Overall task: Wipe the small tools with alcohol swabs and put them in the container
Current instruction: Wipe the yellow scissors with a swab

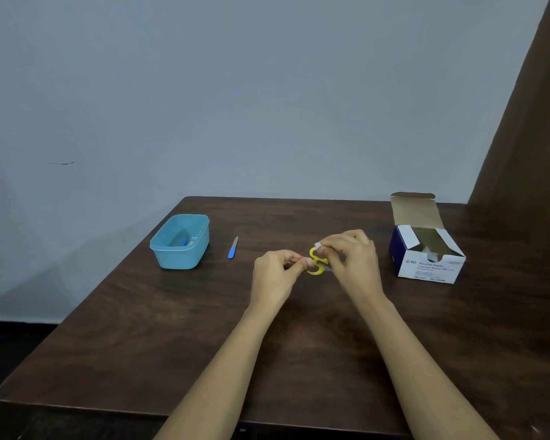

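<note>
Head view, over a dark wooden table (140, 344): small yellow-handled scissors (315, 270) are held between both hands near the table's middle. The lower handle loop is pinched by the curled fingers of the left hand (275, 269). A white swab (318, 245) is pressed onto the upper loop by the closed fingertips of the right hand (353, 258). Farther left, a blue nail file (233, 248) lies beside a light-blue container (181, 257). An opened swab box (427, 265) stands at right.

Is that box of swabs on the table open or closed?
Open. The swab box has its top flap standing up behind, and white packets show through the opening.
</note>
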`<state>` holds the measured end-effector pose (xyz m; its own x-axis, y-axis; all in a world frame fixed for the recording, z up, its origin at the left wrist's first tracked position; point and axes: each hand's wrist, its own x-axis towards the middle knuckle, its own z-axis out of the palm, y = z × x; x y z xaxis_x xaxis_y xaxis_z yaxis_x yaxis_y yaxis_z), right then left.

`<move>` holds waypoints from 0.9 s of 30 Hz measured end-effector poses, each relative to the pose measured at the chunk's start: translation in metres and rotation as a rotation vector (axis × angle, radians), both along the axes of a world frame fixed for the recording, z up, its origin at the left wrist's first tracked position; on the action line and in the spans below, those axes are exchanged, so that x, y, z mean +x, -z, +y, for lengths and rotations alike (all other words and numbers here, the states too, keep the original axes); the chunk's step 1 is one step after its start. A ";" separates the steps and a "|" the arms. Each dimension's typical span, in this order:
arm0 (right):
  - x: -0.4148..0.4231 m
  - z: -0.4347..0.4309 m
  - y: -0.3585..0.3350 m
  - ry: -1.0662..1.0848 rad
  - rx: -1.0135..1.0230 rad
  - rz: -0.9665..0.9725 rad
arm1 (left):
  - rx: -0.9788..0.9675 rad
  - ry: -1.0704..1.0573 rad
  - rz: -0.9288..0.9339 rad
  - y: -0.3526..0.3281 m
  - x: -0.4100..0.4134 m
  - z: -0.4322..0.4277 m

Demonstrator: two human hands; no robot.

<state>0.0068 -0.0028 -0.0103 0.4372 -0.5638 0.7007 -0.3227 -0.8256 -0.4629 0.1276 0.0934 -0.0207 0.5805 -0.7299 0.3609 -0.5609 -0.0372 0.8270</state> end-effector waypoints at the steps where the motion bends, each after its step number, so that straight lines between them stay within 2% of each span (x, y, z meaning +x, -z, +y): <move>1: 0.000 0.000 0.000 -0.002 0.002 0.004 | 0.006 -0.003 0.004 0.000 0.000 0.000; 4: 0.003 -0.002 0.003 -0.024 0.014 0.007 | -0.003 0.010 0.035 0.001 -0.001 0.000; 7: 0.001 -0.001 0.000 -0.023 0.120 -0.181 | -0.064 0.013 0.181 0.001 -0.002 -0.002; 9: -0.002 -0.002 -0.003 -0.001 0.281 -0.366 | -0.109 -0.018 0.332 0.001 0.000 -0.003; 12: -0.006 -0.002 -0.005 -0.105 0.621 -0.636 | -0.137 -0.045 0.512 -0.001 -0.002 -0.002; 14: -0.006 -0.001 -0.006 -0.143 0.805 -0.729 | -0.158 -0.037 0.594 -0.004 -0.004 -0.001; 17: -0.003 -0.001 -0.003 -0.112 0.981 -0.719 | -0.146 -0.035 0.662 -0.007 -0.005 0.001; 21: 0.001 0.000 -0.001 -0.047 1.101 -0.761 | -0.138 -0.031 0.687 -0.005 -0.005 0.000; 24: 0.003 -0.002 0.001 -0.017 1.133 -0.839 | -0.166 -0.051 0.737 -0.006 -0.004 -0.001; 27: 0.006 0.002 0.005 -0.041 1.108 -0.724 | -0.172 -0.035 0.805 -0.005 -0.005 -0.001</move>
